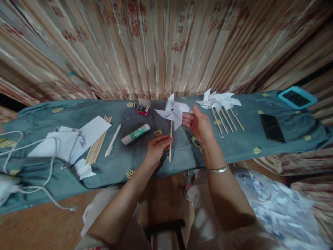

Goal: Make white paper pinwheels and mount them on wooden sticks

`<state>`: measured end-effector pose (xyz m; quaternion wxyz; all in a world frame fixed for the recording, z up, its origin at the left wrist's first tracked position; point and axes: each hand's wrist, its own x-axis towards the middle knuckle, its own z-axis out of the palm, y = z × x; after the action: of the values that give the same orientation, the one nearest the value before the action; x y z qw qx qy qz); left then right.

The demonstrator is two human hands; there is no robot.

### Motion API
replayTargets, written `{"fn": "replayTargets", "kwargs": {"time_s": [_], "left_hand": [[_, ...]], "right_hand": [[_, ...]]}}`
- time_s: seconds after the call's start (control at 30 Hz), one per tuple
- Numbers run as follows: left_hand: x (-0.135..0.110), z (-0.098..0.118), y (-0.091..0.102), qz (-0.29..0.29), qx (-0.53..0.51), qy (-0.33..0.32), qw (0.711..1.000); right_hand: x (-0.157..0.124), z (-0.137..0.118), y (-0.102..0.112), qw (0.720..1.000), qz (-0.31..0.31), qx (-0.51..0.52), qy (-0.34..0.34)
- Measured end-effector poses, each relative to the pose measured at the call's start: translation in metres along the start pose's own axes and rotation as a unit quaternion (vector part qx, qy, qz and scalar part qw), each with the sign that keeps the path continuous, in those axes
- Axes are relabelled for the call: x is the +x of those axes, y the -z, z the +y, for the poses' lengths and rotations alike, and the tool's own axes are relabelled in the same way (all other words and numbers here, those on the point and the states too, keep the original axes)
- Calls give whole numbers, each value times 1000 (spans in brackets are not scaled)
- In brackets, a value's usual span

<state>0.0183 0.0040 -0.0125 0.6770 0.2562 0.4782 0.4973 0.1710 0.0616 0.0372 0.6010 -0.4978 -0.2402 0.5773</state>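
Observation:
A white paper pinwheel (177, 110) on a thin wooden stick stands upright in front of me, with a small dark pin head at its centre. My left hand (158, 147) pinches the stick below the blades. Beside the right-hand blade is my right hand (199, 125), thumb and fingers apart; whether the fingertips touch the paper is hard to make out. Further right lie several finished-looking pinwheels (210, 100), overlapping, their sticks (227, 119) pointing toward me. Partly hidden behind my right wrist are scissors (195, 141) with a yellow-green handle.
Left of my hands lie a glue stick (136, 134), a small red box of pins (143, 107), a white pen (113, 140), several wooden sticks (97, 147) and white paper sheets (56, 146). A white cable (53, 163) crosses the far left. A phone (272, 128) and blue-framed device (297, 97) lie right.

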Motion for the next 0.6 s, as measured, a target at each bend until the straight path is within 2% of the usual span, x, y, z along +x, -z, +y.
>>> {"fn": "replayTargets", "kwargs": {"time_s": [0.27,0.6], "left_hand": [[-1,1,5,-18,20,0,1000],[-1,7,8,-3,7,-14,1000]], "right_hand": [[4,0,3,999,25,19,-33],[-1,4,2,999,-13,-16,-48]]}}
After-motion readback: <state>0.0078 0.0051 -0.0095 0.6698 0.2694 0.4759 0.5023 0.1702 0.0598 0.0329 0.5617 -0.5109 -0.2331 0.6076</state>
